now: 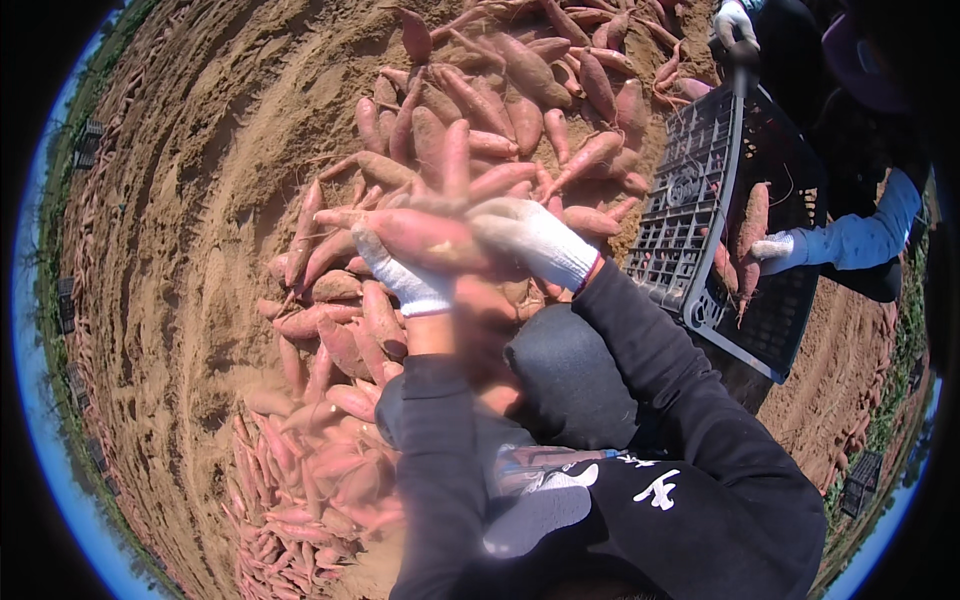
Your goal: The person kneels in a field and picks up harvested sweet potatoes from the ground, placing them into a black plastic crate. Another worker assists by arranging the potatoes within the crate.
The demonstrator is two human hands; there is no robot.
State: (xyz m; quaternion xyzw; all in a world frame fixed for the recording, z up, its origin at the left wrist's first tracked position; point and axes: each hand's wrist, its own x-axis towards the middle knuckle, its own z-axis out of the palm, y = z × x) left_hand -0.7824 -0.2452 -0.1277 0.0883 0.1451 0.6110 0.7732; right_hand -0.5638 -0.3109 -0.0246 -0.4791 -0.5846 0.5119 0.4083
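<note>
Both my hands wear white knit gloves. My left hand (405, 274) grips a large pink sweet potato (424, 236) above the heap, its thumb on the near side. Over the right end of that root lies my right hand (536, 232), its fingers blurred, and the root's tip is hidden beneath it. Under and around both hands spreads a heap of soil-dusted sweet potatoes (431, 139). Some of these roots lie right beside my knee (574, 375).
A black plastic crate (686, 195) stands tilted at the right. A co-worker's gloved hand (772, 247) holds sweet potatoes (752, 225) at its opening; another gloved hand (735, 26) is at the crate's far end. Smaller roots (300, 540) lie lower left, beside ridged soil (180, 225).
</note>
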